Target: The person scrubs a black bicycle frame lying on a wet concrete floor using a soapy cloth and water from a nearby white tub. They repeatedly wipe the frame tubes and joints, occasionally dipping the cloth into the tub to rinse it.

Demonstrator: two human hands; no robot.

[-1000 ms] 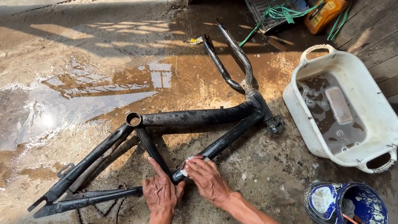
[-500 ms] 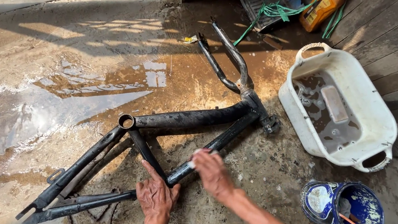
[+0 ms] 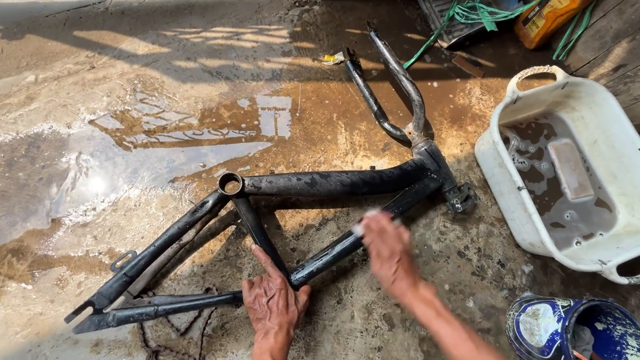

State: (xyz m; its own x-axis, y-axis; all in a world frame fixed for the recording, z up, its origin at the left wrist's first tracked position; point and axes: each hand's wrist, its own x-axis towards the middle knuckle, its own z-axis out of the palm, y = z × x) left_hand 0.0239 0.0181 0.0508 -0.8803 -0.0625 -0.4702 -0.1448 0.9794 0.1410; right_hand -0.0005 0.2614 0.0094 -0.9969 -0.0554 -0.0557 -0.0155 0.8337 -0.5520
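Item: black steel bicycle frame with fork (image 3: pixel 320 184), lying flat on the wet, muddy concrete floor (image 3: pixel 51 172).

Left hand (image 3: pixel 272 301): spread, pressing down at the bottom-bracket junction.

Right hand (image 3: pixel 388 246): closed around a small pale scrubbing pad (image 3: pixel 363 222) against the down tube.

Nearby: white plastic basin of dirty water (image 3: pixel 581 188), just right of the frame; blue paint tin (image 3: pixel 579 335).

Risks, as I judge them: the slick tube may let the pad slip; the frame could skate on the puddled floor if the pressing hand eases; an elbow may tip the basin.
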